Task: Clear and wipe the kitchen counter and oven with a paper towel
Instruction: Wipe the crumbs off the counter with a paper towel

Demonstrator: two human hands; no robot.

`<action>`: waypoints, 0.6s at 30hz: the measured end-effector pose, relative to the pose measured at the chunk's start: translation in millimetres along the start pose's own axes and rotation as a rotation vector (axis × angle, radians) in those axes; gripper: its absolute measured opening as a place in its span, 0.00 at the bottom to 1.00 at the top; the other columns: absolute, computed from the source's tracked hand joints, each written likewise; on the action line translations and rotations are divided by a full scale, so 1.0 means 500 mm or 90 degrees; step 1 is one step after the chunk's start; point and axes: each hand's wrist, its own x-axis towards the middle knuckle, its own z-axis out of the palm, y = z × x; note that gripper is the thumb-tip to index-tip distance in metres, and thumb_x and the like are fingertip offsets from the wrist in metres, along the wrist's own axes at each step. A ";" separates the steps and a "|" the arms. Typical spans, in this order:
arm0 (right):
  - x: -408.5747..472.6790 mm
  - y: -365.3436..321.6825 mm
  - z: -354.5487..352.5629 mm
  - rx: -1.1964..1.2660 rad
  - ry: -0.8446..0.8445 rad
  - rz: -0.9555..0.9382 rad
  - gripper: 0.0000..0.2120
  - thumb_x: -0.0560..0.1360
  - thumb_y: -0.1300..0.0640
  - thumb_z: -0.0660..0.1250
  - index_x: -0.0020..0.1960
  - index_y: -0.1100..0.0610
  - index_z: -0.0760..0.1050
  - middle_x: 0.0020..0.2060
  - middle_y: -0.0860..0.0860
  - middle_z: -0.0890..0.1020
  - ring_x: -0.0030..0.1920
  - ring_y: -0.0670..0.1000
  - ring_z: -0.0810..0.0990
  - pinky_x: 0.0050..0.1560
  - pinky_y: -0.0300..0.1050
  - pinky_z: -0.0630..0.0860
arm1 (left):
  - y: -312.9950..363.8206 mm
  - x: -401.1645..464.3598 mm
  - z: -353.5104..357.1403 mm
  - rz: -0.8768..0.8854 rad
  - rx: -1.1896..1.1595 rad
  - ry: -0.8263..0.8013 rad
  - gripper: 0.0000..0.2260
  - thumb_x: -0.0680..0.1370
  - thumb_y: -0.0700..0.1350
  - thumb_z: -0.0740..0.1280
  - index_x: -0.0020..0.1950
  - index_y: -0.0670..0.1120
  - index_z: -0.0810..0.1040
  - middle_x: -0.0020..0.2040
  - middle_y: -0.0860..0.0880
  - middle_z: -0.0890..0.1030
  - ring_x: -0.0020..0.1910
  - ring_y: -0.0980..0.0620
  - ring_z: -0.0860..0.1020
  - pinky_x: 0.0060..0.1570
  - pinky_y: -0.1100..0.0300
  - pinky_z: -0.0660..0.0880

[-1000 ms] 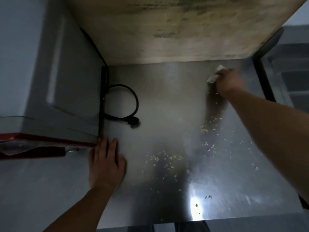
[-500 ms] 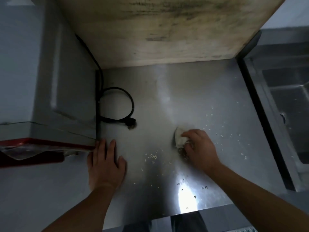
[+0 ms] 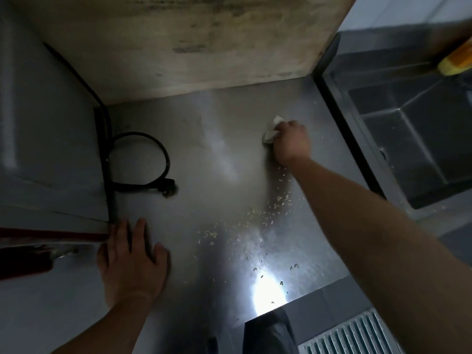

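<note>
My right hand (image 3: 291, 143) is closed on a crumpled white paper towel (image 3: 272, 131) and presses it onto the steel counter (image 3: 204, 154), far right of centre. A trail of small yellowish crumbs (image 3: 268, 213) runs from my wrist toward the counter's front edge. Flat on the counter rests my left hand (image 3: 132, 261), fingers spread, touching the front corner of the grey oven (image 3: 48, 149) at the left.
A black power cord with its plug (image 3: 153, 172) loops on the counter beside the oven. A stained wall panel (image 3: 194, 47) closes the back. A steel sink (image 3: 413, 139) lies to the right, with a yellow object (image 3: 457, 60) at its far rim. A floor grate (image 3: 357, 335) is below.
My right hand with the paper towel swept from the far right of the counter toward me, then back out toward the rear right. Crumbs now lie nearer the front. My left hand stayed put.
</note>
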 end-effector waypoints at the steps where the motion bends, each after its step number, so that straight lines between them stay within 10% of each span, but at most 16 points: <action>1: -0.039 -0.008 0.006 0.003 0.007 -0.012 0.16 0.76 0.58 0.59 0.62 0.57 0.77 0.59 0.60 0.76 0.57 0.63 0.73 0.55 0.52 0.72 | 0.001 0.000 -0.001 0.003 -0.006 0.004 0.31 0.73 0.58 0.56 0.75 0.48 0.67 0.76 0.39 0.66 0.76 0.40 0.59 0.72 0.40 0.57; 9: -0.369 0.000 -0.039 0.145 -0.087 -0.194 0.14 0.69 0.58 0.67 0.54 0.55 0.80 0.50 0.53 0.80 0.50 0.57 0.76 0.49 0.45 0.73 | 0.015 -0.003 -0.022 0.004 -0.047 -0.001 0.32 0.72 0.57 0.55 0.72 0.44 0.71 0.74 0.37 0.68 0.75 0.38 0.61 0.70 0.39 0.57; 18: 0.013 0.097 -0.161 0.235 0.128 0.045 0.08 0.76 0.54 0.66 0.54 0.53 0.79 0.49 0.52 0.83 0.49 0.54 0.81 0.47 0.43 0.74 | 0.018 0.000 -0.027 0.004 -0.051 0.010 0.34 0.70 0.58 0.55 0.73 0.43 0.71 0.74 0.37 0.67 0.75 0.37 0.62 0.70 0.39 0.57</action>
